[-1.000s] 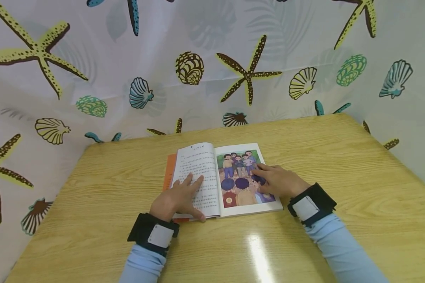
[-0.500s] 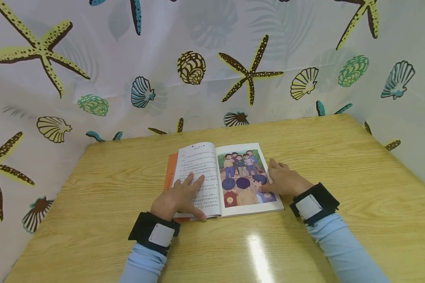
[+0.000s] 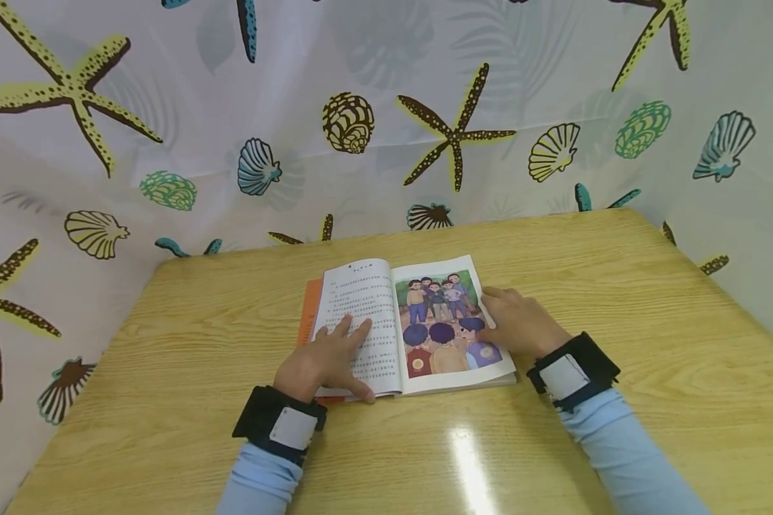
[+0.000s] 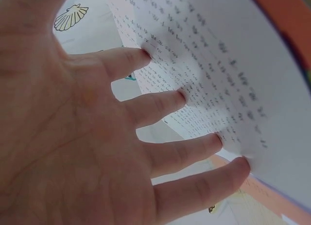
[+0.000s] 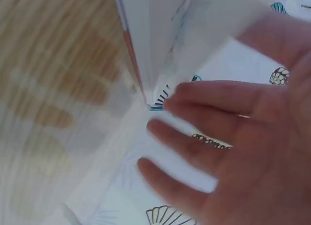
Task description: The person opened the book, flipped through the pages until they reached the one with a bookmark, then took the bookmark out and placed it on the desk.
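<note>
An open book [image 3: 363,329] lies on the table, with printed text on its left page and a colour picture of a group of people on its right page [image 3: 438,315]. My left hand [image 3: 318,361] rests on the text page with fingers spread, fingertips touching the paper [image 4: 194,79]. My right hand [image 3: 518,325] is at the picture page's outer edge, its thumb over the page margin and its fingers extended beside the edge. That page stands slightly raised from the pages below. In the right wrist view, the lifted sheet [image 5: 209,35] overlaps the thumb, and the other fingers [image 5: 180,145] are nearly straight.
An orange cover edge [image 3: 308,307] shows along the book's left side. The wooden table [image 3: 650,300] extends around the book. Behind it hangs a white cloth [image 3: 386,64] printed with shells and starfish.
My right hand has drawn back from the picture to the page's outer edge, and that page has risen slightly at its right side. My left hand has stayed in place.
</note>
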A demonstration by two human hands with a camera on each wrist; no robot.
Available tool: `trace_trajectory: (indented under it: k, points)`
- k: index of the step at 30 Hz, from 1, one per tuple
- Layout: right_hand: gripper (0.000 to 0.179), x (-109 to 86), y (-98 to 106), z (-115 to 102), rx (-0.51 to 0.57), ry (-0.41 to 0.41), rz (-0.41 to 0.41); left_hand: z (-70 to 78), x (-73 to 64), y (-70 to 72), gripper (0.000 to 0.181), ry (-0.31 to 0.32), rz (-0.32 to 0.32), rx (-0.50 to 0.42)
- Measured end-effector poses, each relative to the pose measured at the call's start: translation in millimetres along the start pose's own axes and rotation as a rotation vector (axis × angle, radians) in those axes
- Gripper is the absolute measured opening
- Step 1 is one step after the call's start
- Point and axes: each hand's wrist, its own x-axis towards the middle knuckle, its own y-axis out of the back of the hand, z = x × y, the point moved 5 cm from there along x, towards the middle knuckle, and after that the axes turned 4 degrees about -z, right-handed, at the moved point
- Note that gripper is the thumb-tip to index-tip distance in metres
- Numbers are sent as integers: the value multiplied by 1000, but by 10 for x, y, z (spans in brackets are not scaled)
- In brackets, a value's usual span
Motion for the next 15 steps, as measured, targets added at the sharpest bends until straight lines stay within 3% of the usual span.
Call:
trace_trajectory:
  k: [4, 7, 12, 15]
  points:
    - [31, 3, 60, 33, 125, 91, 129, -5, 0, 0, 114, 9, -3, -6]
    - [23, 2, 87, 33, 187, 125, 180, -9, 5, -5, 114, 7, -2, -10]
    - [22, 4, 98, 17, 216, 137, 188, -16, 5, -8, 114, 7, -2, -16]
    - [31, -2, 91, -22, 336, 187, 136, -18, 4, -7, 114, 11, -5, -21]
